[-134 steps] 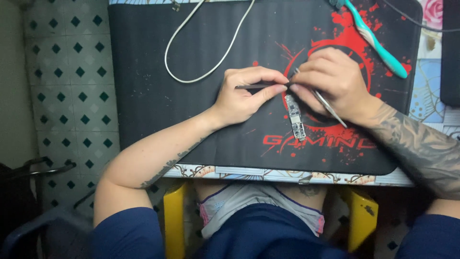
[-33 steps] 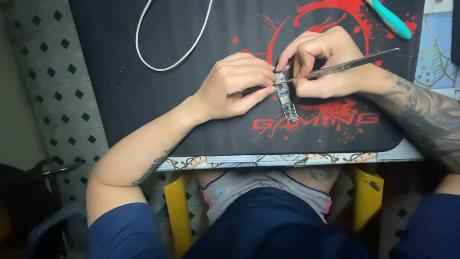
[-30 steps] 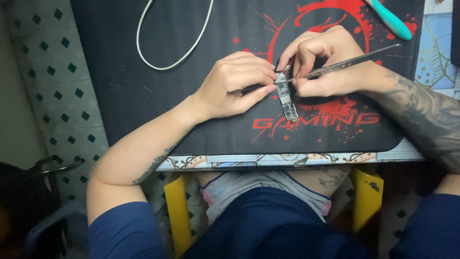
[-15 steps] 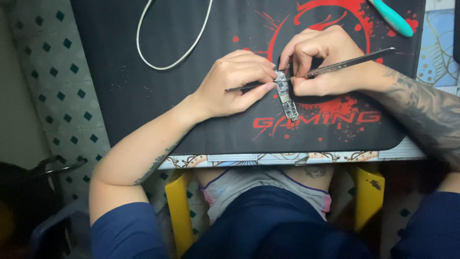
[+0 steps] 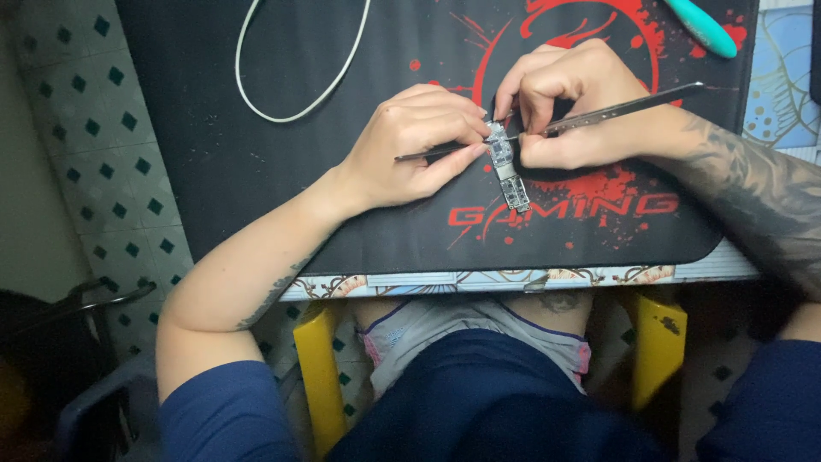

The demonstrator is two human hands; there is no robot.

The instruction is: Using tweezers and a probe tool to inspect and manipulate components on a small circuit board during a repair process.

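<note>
A small narrow silvery circuit strip (image 5: 510,174) lies on a black mat with red splash print (image 5: 256,171). My left hand (image 5: 419,141) is closed around a thin dark tool (image 5: 428,155) whose tip meets the strip's upper end. My right hand (image 5: 569,103) grips metal tweezers (image 5: 629,106) that point left at the same upper end. Both hands' fingertips crowd around the top of the strip and hide part of it.
A white cable loop (image 5: 295,77) lies on the mat at the upper left. A teal handled tool (image 5: 701,26) rests at the upper right. The patterned table edge (image 5: 479,279) runs below the mat, with yellow legs (image 5: 316,376) and tiled floor (image 5: 94,154) to the left.
Over the last second the hands and tools have barely shifted on the strip. Compared with 4.5 s ago, the tweezers now lie flatter, pointing left, and the view sits lower on the mat.
</note>
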